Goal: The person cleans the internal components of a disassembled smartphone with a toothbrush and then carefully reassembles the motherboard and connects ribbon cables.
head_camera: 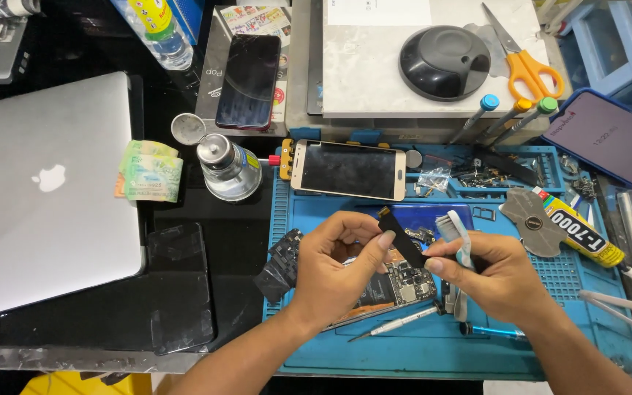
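Silver laptop (53, 197) far left, lid shut, its left edge cut off by the frame. Beside it, folded banknotes (149, 170) and a small metal dispenser bottle (228, 170). On the blue mat (433, 351): left hand (334, 271) and right hand (502, 274) both pinching a black strip (402, 238) just above an opened phone (396, 285), largely hidden under the hands. Right hand also gripping a pale brush (456, 232), handle mostly covered by fingers. Far right, a glue tube (579, 235).
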